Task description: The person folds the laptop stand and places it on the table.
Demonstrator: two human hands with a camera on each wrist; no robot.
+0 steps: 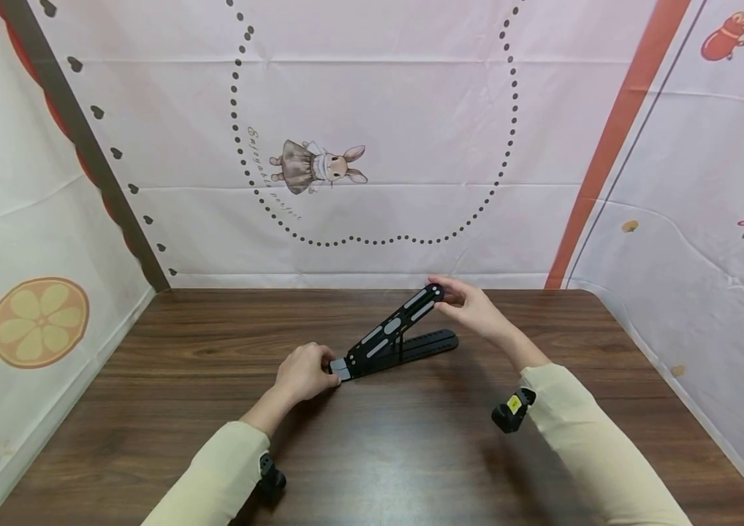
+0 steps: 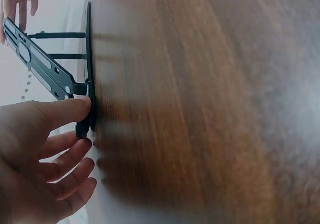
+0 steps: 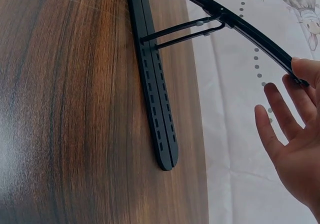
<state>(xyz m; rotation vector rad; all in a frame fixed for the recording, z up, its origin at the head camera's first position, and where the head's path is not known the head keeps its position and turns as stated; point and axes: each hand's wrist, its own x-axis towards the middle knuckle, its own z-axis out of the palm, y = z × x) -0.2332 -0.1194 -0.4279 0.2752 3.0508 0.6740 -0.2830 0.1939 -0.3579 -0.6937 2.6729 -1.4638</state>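
Note:
A black folding laptop stand (image 1: 393,326) with grey pads sits on the table, its upper arm raised at an angle over the slotted base (image 3: 157,104). Thin support struts (image 2: 62,35) join the two parts. My left hand (image 1: 302,371) pinches the low, hinged end between thumb and fingers, close to the tabletop. At the raised end, my right hand (image 1: 473,310) holds the tip, thumb on one side and index finger on the other. The remaining fingers (image 3: 280,114) of that hand spread loosely below the tip.
The brown wood-grain table (image 1: 385,453) reaches back to a pale printed cloth (image 1: 378,95) hanging behind it. Similar cloth lines the left and right sides. A small black camera sits on each wrist, the right one (image 1: 513,410) bearing a yellow label.

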